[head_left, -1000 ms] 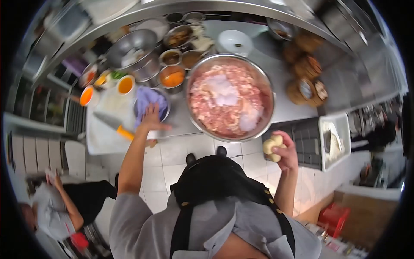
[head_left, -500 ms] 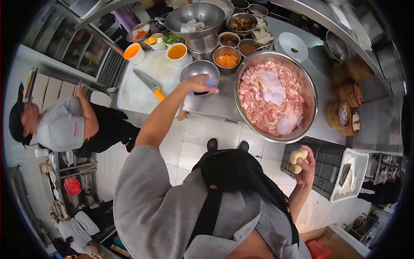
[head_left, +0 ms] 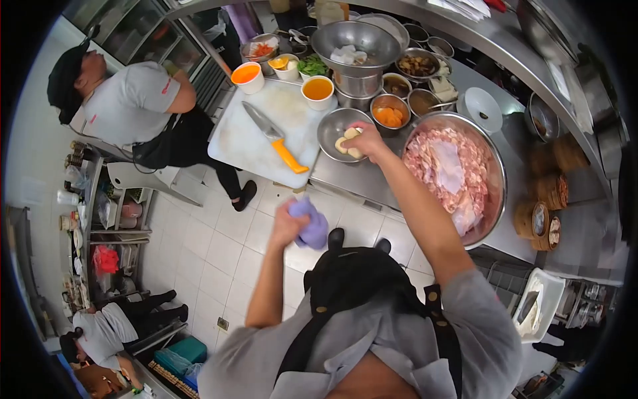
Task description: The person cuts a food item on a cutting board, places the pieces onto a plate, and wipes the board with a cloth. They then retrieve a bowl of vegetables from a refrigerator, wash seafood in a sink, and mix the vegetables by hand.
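Bunched in my left hand (head_left: 287, 225) is a purple cloth (head_left: 311, 228), held over the floor in front of my apron. My right hand (head_left: 365, 141) grips several pale, round pieces (head_left: 349, 141) over a small steel bowl (head_left: 327, 126). Beside that bowl, a knife with an orange handle (head_left: 288, 157) lies on the white cutting board (head_left: 232, 136). A large steel bowl (head_left: 500, 199) full of raw pink meat (head_left: 458, 173) stands right of my right forearm.
Cups of orange liquid (head_left: 318, 88), a colander (head_left: 355, 43) and bowls of ingredients line the back. Bamboo steamers (head_left: 531, 219) stand at the right. A co-worker (head_left: 143, 100) is at the left, another person (head_left: 106, 332) at the lower left. A metal shelf edge overhangs the counter.
My left hand has drawn back from the small bowl with the purple cloth. My right hand has brought the pale pieces from the right side to that bowl. The view has shifted.
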